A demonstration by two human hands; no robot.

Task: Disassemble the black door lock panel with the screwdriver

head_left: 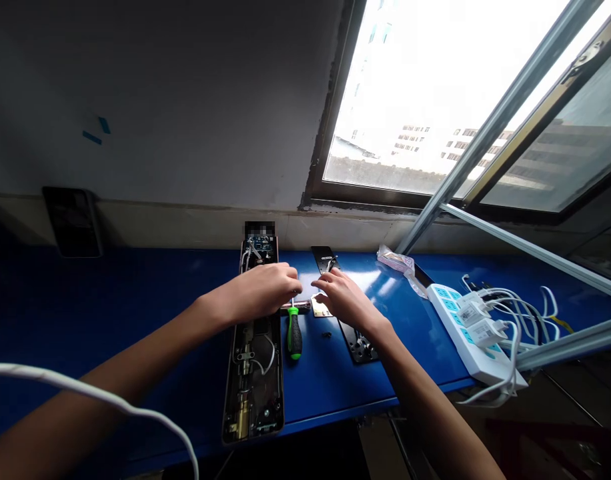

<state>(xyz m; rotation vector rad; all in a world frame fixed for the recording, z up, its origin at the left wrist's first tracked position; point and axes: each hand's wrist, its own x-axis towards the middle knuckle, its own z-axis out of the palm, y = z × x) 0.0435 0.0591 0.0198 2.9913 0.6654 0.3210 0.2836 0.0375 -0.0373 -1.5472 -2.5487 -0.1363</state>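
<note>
An opened door-lock body [254, 373] lies lengthwise on the blue table [135, 313], its wiring and brass parts showing. My left hand [265, 292] rests over its upper half, fingers curled and pinched at a small metal piece by the lock's right edge. My right hand [343, 298] lies on a black cover plate [358, 343], fingers curled toward a small brass-coloured plate [319, 308]. Between the two hands lies a screwdriver with a green and black handle [294, 331]. A small dark screw [327, 333] sits on the table beside it.
A white power strip [465, 333] with several chargers and white cables lies at the right. A small plastic bag [398, 261] sits near the window sill. A dark phone [73, 220] leans on the wall at left. A white cable [135, 412] crosses the foreground.
</note>
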